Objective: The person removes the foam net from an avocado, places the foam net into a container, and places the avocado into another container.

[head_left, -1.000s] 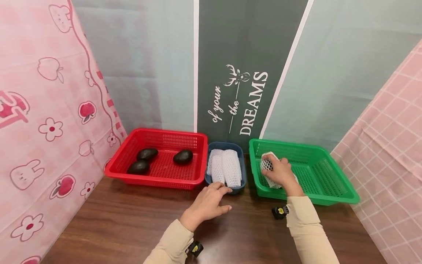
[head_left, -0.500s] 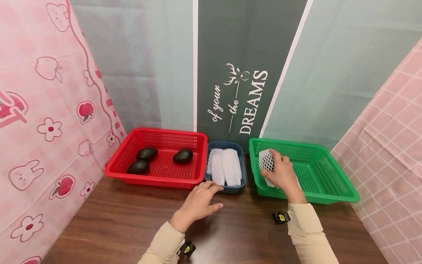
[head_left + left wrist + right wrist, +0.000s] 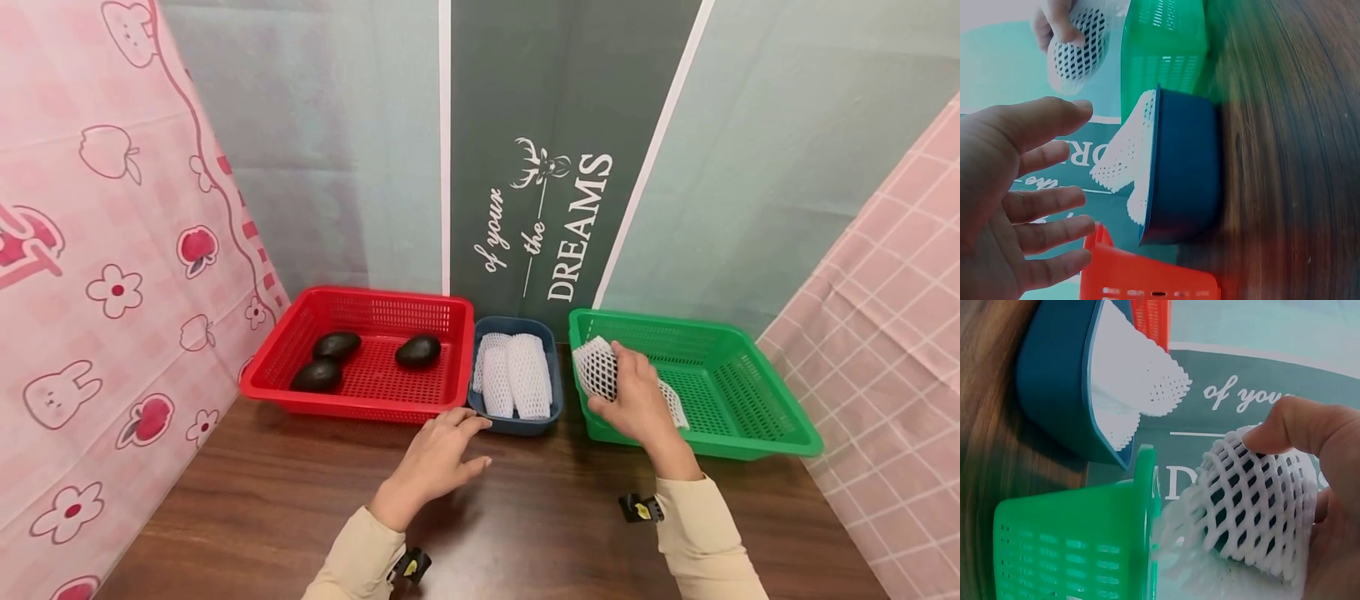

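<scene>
My right hand [image 3: 637, 396] grips a dark avocado in a white foam net sleeve [image 3: 597, 371] over the left side of the green basket [image 3: 738, 400]. In the right wrist view the thumb presses on the netting [image 3: 1254, 500], and dark skin shows through its holes. Behind that hand, another white foam net [image 3: 673, 406] lies in the green basket, partly hidden. My left hand [image 3: 435, 458] holds nothing, its fingers spread and fingertips right by the front rim of the blue bin [image 3: 525, 427]. Several white foam net sleeves [image 3: 528, 379] lie in that bin.
A red basket [image 3: 352, 408] at the left holds three dark avocados [image 3: 417, 351]. The baskets and the bin stand in a row along the back of the brown wooden table [image 3: 525, 517]. Cloth hangings [image 3: 360, 150] enclose the table at the back and both sides.
The right hand has lifted the netted avocado and carried it left toward the green basket's left rim, uncovering the other net. My left hand has drifted left, off the blue bin's front.
</scene>
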`<state>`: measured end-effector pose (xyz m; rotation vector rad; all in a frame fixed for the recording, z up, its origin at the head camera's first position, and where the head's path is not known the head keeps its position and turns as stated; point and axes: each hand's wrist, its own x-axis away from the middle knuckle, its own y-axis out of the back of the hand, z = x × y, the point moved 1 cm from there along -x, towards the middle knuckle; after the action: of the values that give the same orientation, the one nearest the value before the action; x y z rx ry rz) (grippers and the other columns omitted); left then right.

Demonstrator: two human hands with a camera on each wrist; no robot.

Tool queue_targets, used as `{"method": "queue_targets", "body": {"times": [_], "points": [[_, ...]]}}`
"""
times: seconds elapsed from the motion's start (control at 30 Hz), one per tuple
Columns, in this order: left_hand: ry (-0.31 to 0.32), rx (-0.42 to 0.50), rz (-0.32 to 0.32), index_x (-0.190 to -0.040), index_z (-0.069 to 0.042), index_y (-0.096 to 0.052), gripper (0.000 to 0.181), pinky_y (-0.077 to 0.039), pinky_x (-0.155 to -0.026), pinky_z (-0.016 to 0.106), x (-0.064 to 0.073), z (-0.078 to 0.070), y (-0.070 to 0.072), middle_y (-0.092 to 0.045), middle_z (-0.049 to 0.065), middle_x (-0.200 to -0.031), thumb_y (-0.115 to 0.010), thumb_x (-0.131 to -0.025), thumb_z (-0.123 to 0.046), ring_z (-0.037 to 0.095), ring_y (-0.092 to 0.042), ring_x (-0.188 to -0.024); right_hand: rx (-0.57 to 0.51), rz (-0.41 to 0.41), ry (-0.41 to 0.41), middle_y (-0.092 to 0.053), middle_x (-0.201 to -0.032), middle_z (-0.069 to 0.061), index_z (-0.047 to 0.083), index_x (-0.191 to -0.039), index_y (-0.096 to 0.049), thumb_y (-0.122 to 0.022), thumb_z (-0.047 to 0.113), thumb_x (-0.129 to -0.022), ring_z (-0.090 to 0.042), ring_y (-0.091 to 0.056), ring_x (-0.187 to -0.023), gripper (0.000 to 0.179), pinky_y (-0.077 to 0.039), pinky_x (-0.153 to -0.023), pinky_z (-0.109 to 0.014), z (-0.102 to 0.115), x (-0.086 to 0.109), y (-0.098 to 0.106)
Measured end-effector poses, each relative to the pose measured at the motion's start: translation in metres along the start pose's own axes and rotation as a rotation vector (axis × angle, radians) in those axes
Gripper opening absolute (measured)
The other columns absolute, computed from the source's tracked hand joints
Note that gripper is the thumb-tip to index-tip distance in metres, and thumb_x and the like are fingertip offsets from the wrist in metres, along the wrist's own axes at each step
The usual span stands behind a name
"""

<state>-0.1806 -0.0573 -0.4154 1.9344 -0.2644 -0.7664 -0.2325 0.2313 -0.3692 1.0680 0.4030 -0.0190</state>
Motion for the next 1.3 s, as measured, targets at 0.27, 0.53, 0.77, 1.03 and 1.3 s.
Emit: {"method": "queue_targets", "body": {"times": [0.27, 0.53, 0.77, 1.03, 1.3], "points": [[0.020, 0.007, -0.019, -0.111, -0.010, -0.065, 0.043, -0.044, -0.085, 0.044, 0.008, 0.006, 0.005, -0.059, 0.009, -0.110, -0.077, -0.074, -0.029, 0.025, -0.054, -0.103, -0.002, -0.007, 0.061, -0.037, -0.124, -0.033, -0.012, -0.134, -0.030, -0.075, 0.008, -0.068, -0.047, -0.036, -0.110, 0.082, -0.035, -0.085, -0.058, 0.011, 0.007, -0.005], [0.032, -0.013, -0.035, -0.110, -0.010, -0.064, 0.042, -0.044, -0.084, 0.043, 0.016, 0.011, 0.008, -0.059, 0.009, -0.109, -0.076, -0.074, -0.028, 0.025, -0.054, -0.101, -0.009, -0.020, 0.129, -0.042, -0.121, -0.029, -0.009, -0.131, -0.035, -0.074, 0.010, -0.064, -0.043, -0.042, -0.106, 0.080, -0.038, -0.083, -0.055, 0.020, 0.013, -0.012], [0.051, -0.020, -0.045, -0.109, -0.011, -0.065, 0.041, -0.045, -0.081, 0.043, 0.023, 0.015, 0.007, -0.059, 0.009, -0.108, -0.078, -0.073, -0.028, 0.025, -0.055, -0.098, -0.016, -0.038, 0.188, -0.043, -0.122, -0.027, -0.007, -0.131, -0.038, -0.075, 0.012, -0.062, -0.040, -0.042, -0.106, 0.081, -0.040, -0.083, -0.053, 0.024, 0.018, -0.020], [0.095, -0.002, -0.057, -0.109, -0.011, -0.065, 0.043, -0.045, -0.075, 0.042, 0.029, 0.022, 0.006, -0.058, 0.008, -0.106, -0.078, -0.072, -0.027, 0.026, -0.056, -0.094, -0.058, -0.011, 0.218, -0.041, -0.123, -0.022, -0.003, -0.131, -0.040, -0.073, 0.011, -0.060, -0.034, -0.041, -0.107, 0.080, -0.042, -0.082, -0.048, 0.028, 0.023, -0.029], [0.127, 0.009, -0.084, -0.108, -0.011, -0.065, 0.043, -0.044, -0.074, 0.042, 0.040, 0.031, 0.005, -0.059, 0.008, -0.105, -0.079, -0.070, -0.025, 0.027, -0.056, -0.093, -0.095, 0.018, 0.255, -0.041, -0.125, -0.021, 0.000, -0.129, -0.042, -0.073, 0.011, -0.059, -0.034, -0.042, -0.108, 0.077, -0.043, -0.081, -0.047, 0.032, 0.030, -0.045]]}}
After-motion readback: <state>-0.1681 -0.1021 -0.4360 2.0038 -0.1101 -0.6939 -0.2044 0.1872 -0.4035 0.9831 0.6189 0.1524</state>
